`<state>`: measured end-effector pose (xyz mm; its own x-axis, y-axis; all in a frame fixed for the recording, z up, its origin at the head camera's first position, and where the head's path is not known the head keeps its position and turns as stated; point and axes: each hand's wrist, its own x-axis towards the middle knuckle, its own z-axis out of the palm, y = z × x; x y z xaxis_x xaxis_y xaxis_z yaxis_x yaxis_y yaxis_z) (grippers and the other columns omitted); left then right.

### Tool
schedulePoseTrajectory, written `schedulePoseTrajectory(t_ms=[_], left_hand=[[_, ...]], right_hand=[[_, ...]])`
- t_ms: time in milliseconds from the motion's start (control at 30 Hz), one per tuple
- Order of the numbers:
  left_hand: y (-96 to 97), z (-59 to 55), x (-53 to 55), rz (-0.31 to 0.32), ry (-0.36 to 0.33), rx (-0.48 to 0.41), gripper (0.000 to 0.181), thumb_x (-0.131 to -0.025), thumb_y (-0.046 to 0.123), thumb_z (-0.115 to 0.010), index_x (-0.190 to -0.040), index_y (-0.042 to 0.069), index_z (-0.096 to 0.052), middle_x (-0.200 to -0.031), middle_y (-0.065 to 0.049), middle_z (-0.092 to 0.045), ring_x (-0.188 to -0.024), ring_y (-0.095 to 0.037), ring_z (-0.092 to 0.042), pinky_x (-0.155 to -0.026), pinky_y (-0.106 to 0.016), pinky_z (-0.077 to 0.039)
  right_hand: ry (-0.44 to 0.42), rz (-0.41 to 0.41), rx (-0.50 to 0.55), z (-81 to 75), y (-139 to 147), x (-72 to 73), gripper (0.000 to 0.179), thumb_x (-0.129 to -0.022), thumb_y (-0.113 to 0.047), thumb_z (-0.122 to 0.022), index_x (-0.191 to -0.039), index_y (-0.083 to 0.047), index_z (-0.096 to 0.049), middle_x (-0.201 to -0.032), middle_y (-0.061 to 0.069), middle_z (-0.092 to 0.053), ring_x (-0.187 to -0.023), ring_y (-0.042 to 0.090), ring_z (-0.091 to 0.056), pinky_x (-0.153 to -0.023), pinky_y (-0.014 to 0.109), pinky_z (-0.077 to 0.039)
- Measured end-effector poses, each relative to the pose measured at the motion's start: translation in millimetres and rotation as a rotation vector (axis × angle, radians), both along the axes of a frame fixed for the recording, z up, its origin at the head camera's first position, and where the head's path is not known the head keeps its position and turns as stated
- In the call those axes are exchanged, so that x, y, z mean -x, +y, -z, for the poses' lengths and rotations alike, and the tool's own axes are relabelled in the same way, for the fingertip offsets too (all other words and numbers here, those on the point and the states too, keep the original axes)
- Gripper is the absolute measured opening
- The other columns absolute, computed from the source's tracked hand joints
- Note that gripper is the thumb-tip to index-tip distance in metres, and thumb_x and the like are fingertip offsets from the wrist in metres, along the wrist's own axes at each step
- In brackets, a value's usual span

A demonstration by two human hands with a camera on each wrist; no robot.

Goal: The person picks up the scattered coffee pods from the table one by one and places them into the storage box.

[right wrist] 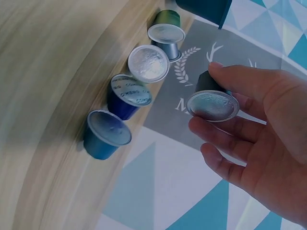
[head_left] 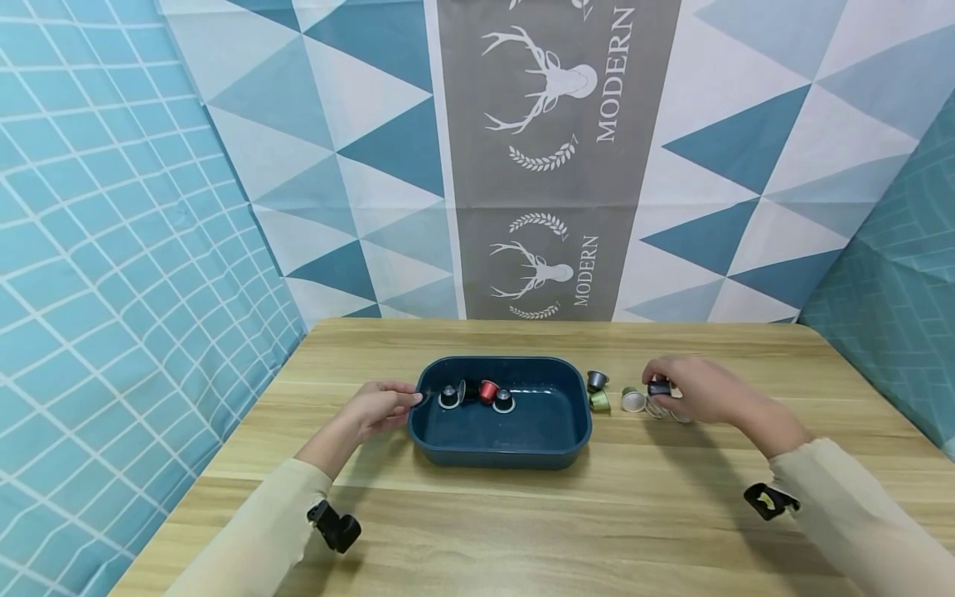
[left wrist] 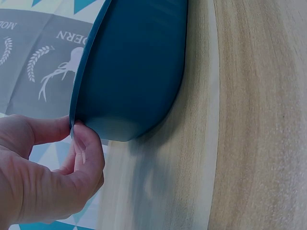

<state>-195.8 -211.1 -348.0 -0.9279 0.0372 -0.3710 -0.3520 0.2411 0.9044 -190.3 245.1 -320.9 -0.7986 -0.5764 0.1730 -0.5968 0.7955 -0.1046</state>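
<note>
The tabletop is carrying a tray, which could be tipping or sliding if the left hand, its fingers pinching the rim, were pulling unevenly. The right hand, its fingers grasping a dark capsule off the tray's right end, is hovering by the loose capsules; a low sweep could be sending those rolling. The dark capsule could be slipping, since fingertips alone seem to be holding it.

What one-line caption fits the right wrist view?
A right hand pinches a dark, foil-lidded coffee capsule, with five more capsules on the wood-grain table.
</note>
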Motion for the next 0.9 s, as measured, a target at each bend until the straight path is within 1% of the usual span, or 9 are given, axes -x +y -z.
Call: schedulePoseTrajectory(t_ms=[167,467,567,633,733,900], left_hand=[[0.5,0.3,-0.4,-0.004,0.002,0.002,0.04,-0.094,0.01,-0.063,-0.13,-0.006,-0.052,-0.088,0.003,-0.06,-0.08,-0.007,-0.056,-0.067,-0.018,-0.052],[0.3,2.7,3.0,-0.006,-0.001,0.027,0.039,-0.095,0.011,-0.061,-0.13,-0.004,-0.053,-0.091,0.003,-0.06,-0.081,-0.008,-0.057,-0.068,-0.017,-0.053],[0.0,2.0,2.9,0.005,-0.002,0.023,0.04,-0.095,0.011,-0.061,-0.131,-0.005,-0.052,-0.09,0.003,-0.06,-0.08,-0.007,-0.057,-0.068,-0.017,-0.053],[0.4,1.3,2.4,0.001,-0.004,0.016,0.039,-0.095,0.011,-0.062,-0.13,-0.004,-0.053,-0.089,0.003,-0.06,-0.079,-0.006,-0.057,-0.067,-0.017,-0.053],[0.1,0.4,1.2,0.013,-0.002,0.016,0.041,-0.095,0.011,-0.062,-0.132,-0.005,-0.052,-0.09,0.003,-0.06,-0.08,-0.007,-0.057,-0.068,-0.017,-0.053],[0.1,0.8,-0.2,0.019,0.009,0.021,0.041,-0.095,0.012,-0.062,-0.131,-0.006,-0.051,-0.09,0.003,-0.06,-0.081,-0.007,-0.058,-0.068,-0.018,-0.053]], right_hand=[[0.035,-0.012,0.01,-0.7,-7,0.7,0.017,-0.085,-0.013,-0.075,-0.1,-0.009,-0.067,-0.09,-0.002,-0.066,-0.076,0.006,-0.057,-0.063,0.028,-0.049],[0.105,0.0,0.033,2.2,-19,3.5,0.019,-0.085,-0.012,-0.075,-0.102,-0.01,-0.067,-0.097,0.004,-0.069,-0.081,0.011,-0.062,-0.068,0.032,-0.053],[0.123,0.0,0.043,1.9,-23,4.3,0.019,-0.085,-0.012,-0.074,-0.103,-0.009,-0.067,-0.099,0.005,-0.069,-0.082,0.013,-0.063,-0.07,0.034,-0.054],[0.13,-0.005,0.046,1.2,-25,5.2,0.02,-0.086,-0.012,-0.074,-0.104,-0.009,-0.067,-0.099,0.006,-0.068,-0.083,0.014,-0.063,-0.07,0.035,-0.054],[0.138,-0.014,0.044,-0.6,-30,6.9,0.02,-0.086,-0.013,-0.074,-0.105,-0.009,-0.067,-0.1,0.006,-0.068,-0.085,0.015,-0.063,-0.072,0.035,-0.054],[0.143,-0.035,0.039,-5.0,-40,10.1,0.021,-0.087,-0.014,-0.074,-0.106,-0.009,-0.067,-0.1,0.005,-0.067,-0.085,0.014,-0.063,-0.073,0.034,-0.054]])
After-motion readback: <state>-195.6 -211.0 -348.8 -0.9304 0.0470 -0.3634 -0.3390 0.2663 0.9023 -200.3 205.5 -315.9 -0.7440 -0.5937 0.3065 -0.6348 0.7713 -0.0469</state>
